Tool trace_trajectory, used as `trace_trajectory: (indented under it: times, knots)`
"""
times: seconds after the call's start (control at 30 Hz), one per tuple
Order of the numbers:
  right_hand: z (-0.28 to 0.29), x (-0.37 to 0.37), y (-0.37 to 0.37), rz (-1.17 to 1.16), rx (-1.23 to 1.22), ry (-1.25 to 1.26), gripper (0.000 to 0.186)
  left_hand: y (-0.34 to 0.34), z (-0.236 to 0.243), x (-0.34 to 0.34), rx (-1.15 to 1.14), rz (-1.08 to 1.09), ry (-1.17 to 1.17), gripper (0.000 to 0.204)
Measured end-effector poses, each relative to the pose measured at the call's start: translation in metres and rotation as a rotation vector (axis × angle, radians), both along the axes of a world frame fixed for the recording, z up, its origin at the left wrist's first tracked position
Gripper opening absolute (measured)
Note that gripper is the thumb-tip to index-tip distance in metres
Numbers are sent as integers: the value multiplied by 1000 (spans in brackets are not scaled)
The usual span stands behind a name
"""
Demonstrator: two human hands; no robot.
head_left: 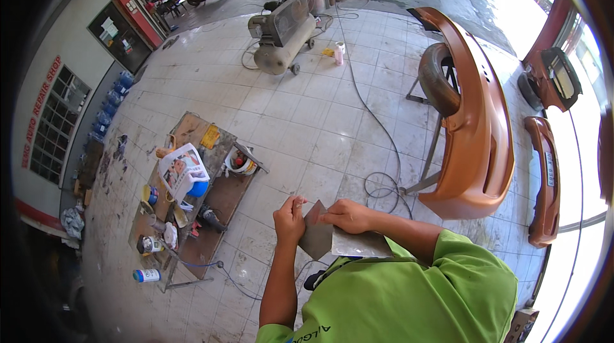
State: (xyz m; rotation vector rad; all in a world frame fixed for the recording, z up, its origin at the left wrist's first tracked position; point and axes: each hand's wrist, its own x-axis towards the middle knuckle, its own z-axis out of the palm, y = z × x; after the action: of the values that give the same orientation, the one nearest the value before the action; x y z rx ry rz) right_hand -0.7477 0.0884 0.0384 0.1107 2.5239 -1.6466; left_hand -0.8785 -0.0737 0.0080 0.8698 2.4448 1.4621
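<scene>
We had a sandpaper-like sheet point(316, 238) raised before our green shirt point(409, 285), probably so that both hands could reach it in plain view. Our right hand point(348, 216) pinched its right side, thumb uppermost, likely to steady the thin paper. Our left hand point(289, 218) was curled narrow at its left edge; we could not tell whether its fingers gripped the sheet or only touched it. Under our right forearm point(403, 231) lay a pale silvery sheet point(361, 245); what held it there was hidden.

To our left, a newspaper point(182, 170) lay among the clutter on the bench point(190, 125), seemingly kept handy. To our right, the orange bumper cover point(473, 157) rested on a metal stand point(422, 184), presumably to keep its glossy skin off the floor tiles point(326, 90); a tire point(432, 87) sat against it, perhaps as a weight.

The sandpaper-like sheet looked matte and straight-edged, grey-brown below and redder toward its upper corner.
</scene>
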Motion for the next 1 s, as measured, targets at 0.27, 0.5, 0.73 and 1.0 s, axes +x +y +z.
trace_trajectory:
  times: [0.27, 0.5, 0.73, 1.0]
  knots:
    - [12, -83, 162, -417, -591, -166, 46, -57, -100, -118, -299, 341, 50, 29]
    - [31, -155, 242, -280, -641, -175, 49, 2, -118, -140, -46, 232, 319, 11]
    - [1, -244, 232, -258, -484, -302, 58, 47, -126, -226, -310, 444, 60, 14]
    - [-41, -389, 275, -142, -371, -267, 55, 129, -134, -425, 30, 194, -57, 25]
